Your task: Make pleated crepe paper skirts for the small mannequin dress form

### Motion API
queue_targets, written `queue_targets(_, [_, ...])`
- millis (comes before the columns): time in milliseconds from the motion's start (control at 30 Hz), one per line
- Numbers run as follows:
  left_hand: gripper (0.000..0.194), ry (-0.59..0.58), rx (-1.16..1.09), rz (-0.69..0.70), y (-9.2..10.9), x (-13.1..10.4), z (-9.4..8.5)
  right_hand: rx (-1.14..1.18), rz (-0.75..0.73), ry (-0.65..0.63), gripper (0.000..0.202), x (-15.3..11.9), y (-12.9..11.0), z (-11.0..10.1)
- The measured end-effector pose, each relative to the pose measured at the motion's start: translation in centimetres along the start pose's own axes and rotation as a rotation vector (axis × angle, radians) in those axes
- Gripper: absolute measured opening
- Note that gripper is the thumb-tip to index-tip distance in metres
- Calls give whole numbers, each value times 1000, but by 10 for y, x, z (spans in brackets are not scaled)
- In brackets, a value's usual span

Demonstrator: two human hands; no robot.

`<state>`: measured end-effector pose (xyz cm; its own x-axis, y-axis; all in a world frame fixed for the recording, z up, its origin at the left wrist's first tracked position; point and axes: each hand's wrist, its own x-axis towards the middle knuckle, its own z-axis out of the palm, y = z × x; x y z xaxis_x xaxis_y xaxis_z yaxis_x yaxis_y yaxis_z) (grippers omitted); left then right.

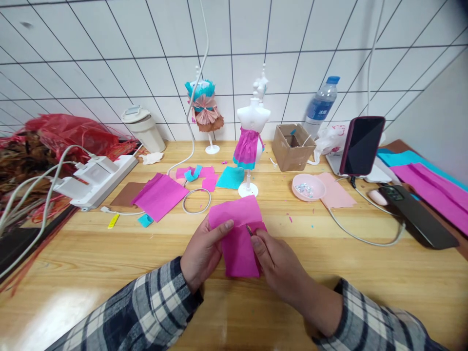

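Observation:
Held up over the table front is a sheet of magenta crepe paper (239,251). My left hand (204,246) grips its left edge, thumb on top and fingers behind. A small tool with a dark metal tip (249,230) pokes out of my closed right hand (280,263), most of it hidden by the fingers. Its tip lies against the paper, where a cut line runs in from the right edge. Just beyond stands a small white dress form (253,114) wearing a magenta skirt (247,146) with a turquoise hem. Folded magenta paper (161,196) and a turquoise piece (230,177) lie nearby.
A pink bowl of beads (308,187), a cardboard box (292,148), a bottle (321,107) and a propped phone (362,146) stand at the right. At the left are a power strip (100,180) and a cup (144,129). A dressed form (206,109) stands behind; cables cross the table.

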<state>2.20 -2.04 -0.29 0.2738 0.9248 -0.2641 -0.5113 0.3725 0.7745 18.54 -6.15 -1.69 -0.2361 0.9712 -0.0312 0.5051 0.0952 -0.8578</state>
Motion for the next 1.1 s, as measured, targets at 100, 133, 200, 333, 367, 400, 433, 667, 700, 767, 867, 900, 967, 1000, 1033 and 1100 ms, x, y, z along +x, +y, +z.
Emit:
queue_targets(100, [26, -7, 29, -54, 0, 0, -1, -6, -4, -23, 37, 0, -1, -1])
queue_targets(133, [27, 11, 42, -52, -1, 1, -1, -3, -1, -18, 38, -1, -1, -1])
queue_targets(200, [30, 81, 60, 1, -2, 1, -2, 2, 9, -2, 38, -1, -1, 0])
queue_targets(333, [30, 188, 150, 150, -5, 3, -4, 53, -27, 1, 36, -1, -1, 0])
queue_targets(367, [29, 190, 169, 163, -6, 3, -5, 71, -41, -2, 36, -1, -2, 0])
queue_targets(400, [28, 182, 180, 163, -6, 3, -5, 81, -47, -5, 36, -1, -3, 0])
queue_targets(433, [28, 164, 186, 156, -6, 3, -5, 82, -43, -6, 36, -1, -3, 0])
queue_targets(667, [35, 94, 236, 95, -6, 1, -6, 71, -6, -32, 38, 0, -3, 0])
queue_targets(700, [35, 117, 218, 105, -6, 1, -7, 88, -1, -36, 39, 0, -3, 0])
queue_targets(767, [38, 144, 186, 123, -6, 1, -8, 132, 13, -41, 41, 0, -3, -1])
queue_targets(867, [40, 141, 161, 119, -7, 1, -7, 183, 22, -42, 45, 0, -4, -2])
queue_targets(900, [39, 127, 156, 108, -7, 0, -7, 193, 16, -41, 46, 0, -5, -2])
queue_targets(967, [36, 95, 154, 81, -7, -1, -6, 215, 1, -40, 49, 1, -5, -1])
queue_targets(1000, [35, 81, 154, 70, -8, -1, -6, 227, -4, -38, 49, 1, -5, -1])
queue_targets(1033, [35, 70, 156, 62, -8, -1, -6, 239, -6, -39, 50, 1, -5, 0])
queue_targets(1100, [34, 63, 162, 57, -10, -2, -6, 252, -4, -34, 50, 0, -4, 1])
